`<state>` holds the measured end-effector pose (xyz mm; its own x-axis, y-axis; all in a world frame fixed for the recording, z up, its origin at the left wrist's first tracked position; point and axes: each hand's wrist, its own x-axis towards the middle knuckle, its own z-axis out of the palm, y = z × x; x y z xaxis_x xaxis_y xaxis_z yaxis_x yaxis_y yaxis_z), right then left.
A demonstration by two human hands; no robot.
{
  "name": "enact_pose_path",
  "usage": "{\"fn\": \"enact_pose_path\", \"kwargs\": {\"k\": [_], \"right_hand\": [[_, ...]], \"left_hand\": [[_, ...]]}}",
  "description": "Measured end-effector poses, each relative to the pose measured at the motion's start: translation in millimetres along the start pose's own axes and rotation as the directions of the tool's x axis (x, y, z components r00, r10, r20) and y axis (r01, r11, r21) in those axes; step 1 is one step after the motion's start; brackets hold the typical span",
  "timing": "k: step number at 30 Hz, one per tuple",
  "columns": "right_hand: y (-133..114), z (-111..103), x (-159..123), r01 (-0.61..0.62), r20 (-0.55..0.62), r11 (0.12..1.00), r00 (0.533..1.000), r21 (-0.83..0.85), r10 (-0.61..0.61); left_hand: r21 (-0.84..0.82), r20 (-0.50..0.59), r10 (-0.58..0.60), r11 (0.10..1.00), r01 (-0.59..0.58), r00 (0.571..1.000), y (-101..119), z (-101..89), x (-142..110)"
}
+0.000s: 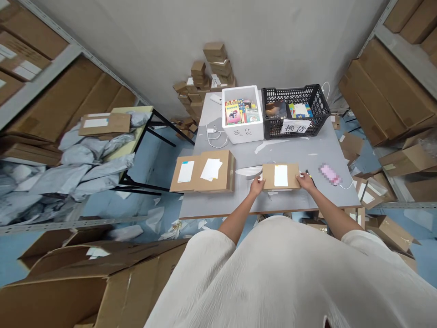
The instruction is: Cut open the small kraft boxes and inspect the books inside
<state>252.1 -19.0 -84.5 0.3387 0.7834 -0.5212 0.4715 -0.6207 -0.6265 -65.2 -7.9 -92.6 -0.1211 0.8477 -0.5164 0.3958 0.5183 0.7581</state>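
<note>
A small brown cardboard box (269, 176) with a white label (281, 176) on its top lies before me near the table's front edge. My left hand (257, 186) grips its left end, fingers closed on the side. At the opposite end, my right hand (306, 181) is closed on the right side of the same box. Beside my right hand lies a dark, thin object (311, 176) with a yellow part, partly hidden. A white paper strip (249, 171) rests just left of the box.
Left on the grey table (246, 202) sit larger labelled cartons (218, 182). Behind stand a white foam box (244, 134) and a black crate (316, 120), both holding books. A pink blurred object (329, 174) with a cable lies right. Grey parcels (82, 157) cover a side table; cartons (143, 278) crowd the floor.
</note>
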Motion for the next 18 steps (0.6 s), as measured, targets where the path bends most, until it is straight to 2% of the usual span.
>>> {"fn": "enact_pose_path", "kwargs": {"k": [5,9,12,16,18], "right_hand": [[8,0,9,0.004,-0.012,0.998,1.000,0.070,-0.004],[4,3,12,0.027,-0.034,0.996,0.999,0.083,-0.025],[-2,9,9,0.072,0.003,0.986,0.997,0.148,-0.073],[-10,10,2,0.087,0.034,0.955,0.994,0.282,-0.101],[-13,3,1,0.105,0.019,0.938,0.993,0.331,-0.118]], "left_hand": [[-0.072,-0.009,0.069,0.995,-0.069,0.998,-9,5.4,8],[-0.157,0.019,0.129,0.980,-0.125,0.991,-8,10.6,14],[-0.225,0.063,0.171,0.962,-0.153,0.983,-7,11.5,14],[-0.299,0.117,0.145,0.949,-0.105,0.983,5,9.3,11],[-0.315,0.089,0.122,0.945,-0.088,0.989,16,7.0,11]]}}
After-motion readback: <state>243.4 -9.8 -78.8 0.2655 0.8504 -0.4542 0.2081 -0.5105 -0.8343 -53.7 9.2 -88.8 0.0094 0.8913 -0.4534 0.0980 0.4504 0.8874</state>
